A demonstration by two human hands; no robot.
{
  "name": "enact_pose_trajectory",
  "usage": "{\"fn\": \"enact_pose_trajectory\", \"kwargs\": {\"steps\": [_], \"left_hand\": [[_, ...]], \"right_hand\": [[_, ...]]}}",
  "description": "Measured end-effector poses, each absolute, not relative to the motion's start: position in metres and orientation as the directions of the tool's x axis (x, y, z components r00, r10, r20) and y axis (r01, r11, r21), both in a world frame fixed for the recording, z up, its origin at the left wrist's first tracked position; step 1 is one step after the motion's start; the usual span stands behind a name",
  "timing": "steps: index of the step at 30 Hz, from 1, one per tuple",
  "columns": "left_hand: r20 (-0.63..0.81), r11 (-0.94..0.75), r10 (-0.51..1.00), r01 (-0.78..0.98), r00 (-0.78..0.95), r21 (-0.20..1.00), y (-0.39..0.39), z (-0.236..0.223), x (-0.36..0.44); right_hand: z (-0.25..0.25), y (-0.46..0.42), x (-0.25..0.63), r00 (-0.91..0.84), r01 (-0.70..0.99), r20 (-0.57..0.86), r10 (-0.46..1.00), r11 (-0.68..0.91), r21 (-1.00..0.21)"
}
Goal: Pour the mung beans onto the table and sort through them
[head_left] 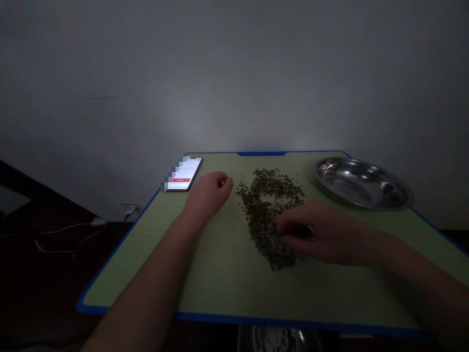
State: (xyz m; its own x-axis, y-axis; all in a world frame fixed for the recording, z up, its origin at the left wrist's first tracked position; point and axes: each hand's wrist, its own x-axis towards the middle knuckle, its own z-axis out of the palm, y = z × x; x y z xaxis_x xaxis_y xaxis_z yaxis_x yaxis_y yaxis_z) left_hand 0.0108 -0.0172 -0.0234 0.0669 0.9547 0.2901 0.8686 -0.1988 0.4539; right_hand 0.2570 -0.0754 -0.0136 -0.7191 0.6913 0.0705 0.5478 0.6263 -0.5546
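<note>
A spread of small dark green seeds, like mung beans (262, 225), lies in a loose patch on the light green tabletop (216, 278). Just left of the patch is my left hand (212, 191), resting near the surface with thumb and fingers curled together. Whatever its fingertips may hold is too small to make out. My right hand (311, 231) reaches in from the right over the lower part of the seeds. Its fingers and thumb curl towards each other in a pinch, and the tips are dim and blurred against the seeds.
A shallow steel basin (361, 186) sits at the back right, partly over the table's blue edge. At the back left lies a lit phone (185, 173). Below the front edge shows another metal bowl (278, 339). White cables (69, 251) run along the floor; a wall (234, 73) stands behind.
</note>
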Motion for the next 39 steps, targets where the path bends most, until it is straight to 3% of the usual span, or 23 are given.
{"fn": "enact_pose_trajectory", "kwargs": {"steps": [5, 12, 31, 39], "left_hand": [[0.287, -0.2, 0.955, 0.869, 0.071, 0.452, -0.018, -0.022, 0.012], [0.282, -0.187, 0.958, 0.869, 0.057, 0.459, -0.018, -0.022, 0.011], [0.289, -0.186, 0.956, 0.864, 0.049, 0.468, -0.02, -0.02, 0.013], [0.289, -0.206, 0.954, 0.865, 0.075, 0.457, -0.021, -0.019, 0.014]], "right_hand": [[-0.012, -0.076, 0.255, -0.692, 0.56, 0.001, 0.722, 0.537, -0.631], [-0.017, -0.073, 0.249, -0.703, 0.599, -0.075, 0.707, 0.532, -0.599], [-0.026, -0.053, 0.257, -0.63, 0.649, 0.08, 0.773, 0.58, -0.492], [-0.008, -0.064, 0.266, -0.767, 0.55, -0.108, 0.632, 0.562, -0.618]]}}
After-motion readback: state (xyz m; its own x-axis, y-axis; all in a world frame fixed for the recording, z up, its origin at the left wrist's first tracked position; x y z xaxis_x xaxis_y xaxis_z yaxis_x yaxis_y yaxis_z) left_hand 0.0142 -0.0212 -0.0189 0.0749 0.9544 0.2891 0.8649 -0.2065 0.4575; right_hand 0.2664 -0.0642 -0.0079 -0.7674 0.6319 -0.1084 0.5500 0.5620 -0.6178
